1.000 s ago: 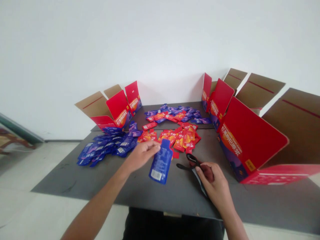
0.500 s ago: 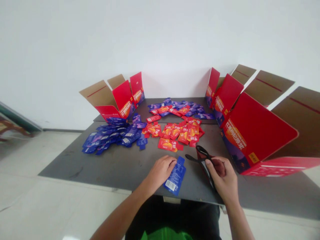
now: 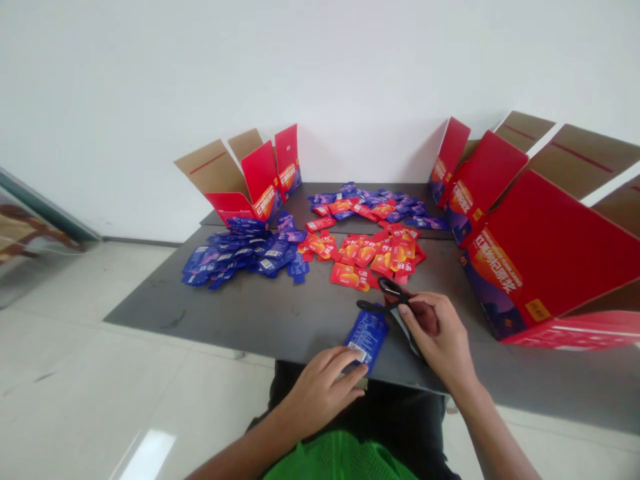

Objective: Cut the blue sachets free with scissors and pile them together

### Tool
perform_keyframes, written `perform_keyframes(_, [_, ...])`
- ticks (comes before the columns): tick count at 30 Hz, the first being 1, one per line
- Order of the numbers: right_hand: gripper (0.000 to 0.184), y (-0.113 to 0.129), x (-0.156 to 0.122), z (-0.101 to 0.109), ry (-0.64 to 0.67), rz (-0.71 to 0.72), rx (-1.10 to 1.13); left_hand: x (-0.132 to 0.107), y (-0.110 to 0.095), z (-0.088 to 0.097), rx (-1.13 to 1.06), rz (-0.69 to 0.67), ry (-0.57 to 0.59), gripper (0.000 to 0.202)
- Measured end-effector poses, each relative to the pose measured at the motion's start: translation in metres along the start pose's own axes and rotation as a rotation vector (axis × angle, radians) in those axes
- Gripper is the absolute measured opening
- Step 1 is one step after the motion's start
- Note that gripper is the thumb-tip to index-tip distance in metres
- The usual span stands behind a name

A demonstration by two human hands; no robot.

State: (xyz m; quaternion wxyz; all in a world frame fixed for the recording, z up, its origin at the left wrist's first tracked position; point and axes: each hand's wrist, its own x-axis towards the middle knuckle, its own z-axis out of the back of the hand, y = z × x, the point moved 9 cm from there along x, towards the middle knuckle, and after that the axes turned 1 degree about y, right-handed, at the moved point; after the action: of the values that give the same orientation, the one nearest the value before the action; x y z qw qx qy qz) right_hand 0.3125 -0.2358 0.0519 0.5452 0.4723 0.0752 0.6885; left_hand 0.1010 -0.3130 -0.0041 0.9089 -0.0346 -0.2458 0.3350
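Note:
Flat on the near table lies a blue spouted pouch (image 3: 369, 333) with white print, its lower end close to the front edge. My left hand (image 3: 325, 387) has its fingers apart, with fingertips touching the pouch's lower left part; its thumb is hidden. My right hand (image 3: 440, 330) is closed around a dark red item with black loops (image 3: 393, 293) and a pale strip. It looks like a folded bag with handles, though I cannot be sure. One loop overlaps the pouch's top end. Just beyond lie several red pouches (image 3: 353, 275).
A heap of blue pouches (image 3: 240, 257) spreads at the left of the table (image 3: 280, 317). Mixed red and blue pouches (image 3: 380, 203) lie farther back. Open red cartons stand at the left rear (image 3: 230, 203) and along the right (image 3: 560, 247), flaps raised. A white wall (image 3: 350, 80) rises behind.
My left hand has moved from the blue pouch's left edge to its lower end, and its fingers are spread. My right hand has brought the looped item left, over the pouch's top. The view has shifted slightly.

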Motion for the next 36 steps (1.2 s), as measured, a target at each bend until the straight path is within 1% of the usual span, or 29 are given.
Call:
perform_keyframes(2, [0.015,0.036,-0.003,-0.028,0.16,0.133,0.026,-0.003,0.003,-0.006,-0.001,0.01,-0.007,0.034])
perform_keyframes(4, [0.013,0.061,-0.016,-0.062,0.375,0.269,0.023,-0.005,0.005,-0.012,-0.005,0.019,-0.001,0.029])
perform_keyframes(5, [0.013,0.066,-0.023,-0.077,0.464,0.323,0.013,-0.006,0.006,-0.014,-0.007,0.024,0.0,0.026])
perform_keyframes(6, [0.014,0.066,-0.027,-0.087,0.518,0.359,-0.001,-0.007,0.006,-0.015,-0.009,0.027,-0.006,0.025])
perform_keyframes(7, [0.014,0.059,-0.026,-0.093,0.538,0.374,-0.019,-0.008,0.006,-0.016,-0.01,0.029,-0.015,0.026])
perform_keyframes(9, [0.015,0.036,-0.011,-0.093,0.484,0.355,-0.067,-0.01,0.005,-0.015,-0.008,0.023,-0.038,0.028])
perform_keyframes(11, [0.018,0.014,0.009,-0.086,0.414,0.332,-0.15,-0.012,0.004,-0.016,-0.001,0.019,-0.05,0.029])
perform_keyframes(12, [0.019,0.008,0.018,-0.08,0.383,0.324,-0.18,-0.013,0.004,-0.017,0.0,0.021,-0.051,0.029])
perform_keyframes(14, [0.021,0.01,0.025,-0.067,0.301,0.302,-0.191,-0.014,0.005,-0.019,-0.002,0.03,-0.061,0.029])
perform_keyframes(15, [0.021,0.017,0.022,-0.062,0.271,0.297,-0.166,-0.014,0.006,-0.019,-0.005,0.036,-0.07,0.03])
perform_keyframes(16, [0.021,0.026,0.014,-0.06,0.268,0.3,-0.129,-0.014,0.006,-0.019,-0.011,0.041,-0.074,0.03])
perform_keyframes(18, [0.019,0.048,-0.01,-0.07,0.366,0.347,-0.053,-0.013,0.007,-0.02,-0.03,0.051,-0.066,0.029])
perform_keyframes(20, [0.016,0.058,-0.03,-0.085,0.492,0.39,-0.023,-0.012,0.007,-0.019,-0.052,0.061,-0.05,0.028])
perform_keyframes(21, [0.015,0.055,-0.032,-0.09,0.523,0.392,-0.03,-0.012,0.007,-0.018,-0.062,0.061,-0.051,0.028])
perform_keyframes(23, [0.016,0.037,-0.02,-0.092,0.494,0.354,-0.078,-0.012,0.006,-0.014,-0.075,0.052,-0.079,0.029])
perform_keyframes(25, [0.017,0.014,0.004,-0.085,0.422,0.3,-0.154,-0.012,0.006,-0.011,-0.083,0.041,-0.116,0.03])
perform_keyframes(27, [0.017,0.005,0.022,-0.072,0.337,0.28,-0.204,-0.013,0.007,-0.009,-0.095,0.041,-0.142,0.029])
perform_keyframes(28, [0.017,0.008,0.025,-0.065,0.284,0.271,-0.2,-0.013,0.007,-0.009,-0.102,0.042,-0.15,0.028])
perform_keyframes(29, [0.017,0.015,0.024,-0.06,0.248,0.273,-0.179,-0.013,0.007,-0.009,-0.108,0.044,-0.154,0.029])
perform_keyframes(30, [0.018,0.026,0.017,-0.058,0.242,0.288,-0.147,-0.012,0.007,-0.009,-0.112,0.046,-0.151,0.029])
perform_keyframes(31, [0.019,0.04,0.006,-0.061,0.276,0.32,-0.112,-0.012,0.007,-0.01,-0.114,0.053,-0.139,0.029])
perform_keyframes(33, [0.017,0.063,-0.021,-0.076,0.417,0.406,-0.057,-0.012,0.007,-0.012,-0.111,0.071,-0.098,0.028])
perform_keyframes(34, [0.016,0.068,-0.031,-0.084,0.477,0.44,-0.042,-0.012,0.008,-0.013,-0.11,0.079,-0.081,0.028])
perform_keyframes(35, [0.016,0.067,-0.035,-0.089,0.509,0.455,-0.039,-0.012,0.008,-0.013,-0.113,0.082,-0.076,0.028])
perform_keyframes(36, [0.015,0.061,-0.033,-0.092,0.508,0.45,-0.051,-0.011,0.008,-0.012,-0.117,0.077,-0.084,0.028])
